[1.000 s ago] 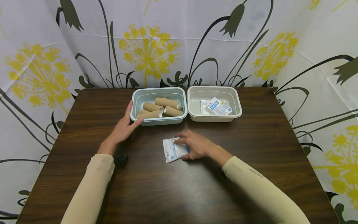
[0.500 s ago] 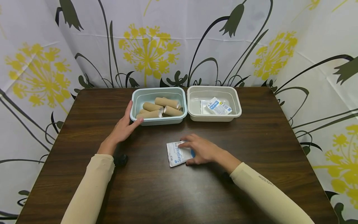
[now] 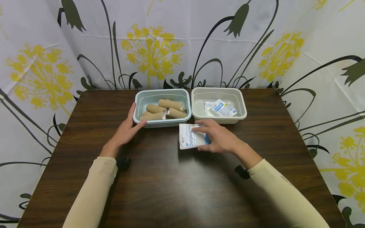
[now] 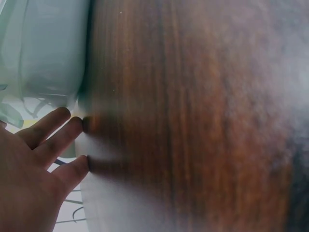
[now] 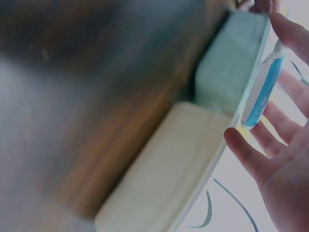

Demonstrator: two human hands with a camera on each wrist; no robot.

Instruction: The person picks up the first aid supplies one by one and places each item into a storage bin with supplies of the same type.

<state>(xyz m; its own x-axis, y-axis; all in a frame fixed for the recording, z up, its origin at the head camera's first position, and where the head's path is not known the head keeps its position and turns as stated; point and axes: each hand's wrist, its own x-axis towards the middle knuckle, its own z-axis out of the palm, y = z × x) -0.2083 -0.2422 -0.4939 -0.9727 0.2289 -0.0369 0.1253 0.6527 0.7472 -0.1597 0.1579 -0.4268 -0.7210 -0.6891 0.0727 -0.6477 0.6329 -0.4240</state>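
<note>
My right hand (image 3: 220,137) pinches a white and blue flat packet (image 3: 188,137) printed "Surgical" between thumb and fingers. It holds the packet above the table, just in front of where the two bins meet. The right wrist view shows the packet (image 5: 263,92) edge-on, its blue side towards the palm. My left hand (image 3: 124,131) rests at the left front corner of a light blue bin (image 3: 159,124), thumb at the front rim and fingers straight along the side. Several cardboard tubes (image 3: 155,109) lie in that bin.
A cream bin (image 3: 235,120) stands right beside the blue one at the back of the dark wooden table (image 3: 159,190). Inside it lie white and blue packets (image 3: 223,108). Behind the table hangs a flowered curtain (image 3: 171,19).
My right hand first drew the packet slightly nearer and to the right, then lifted it and carried it forward and right towards the cream bin. My left hand has stayed at the blue bin.
</note>
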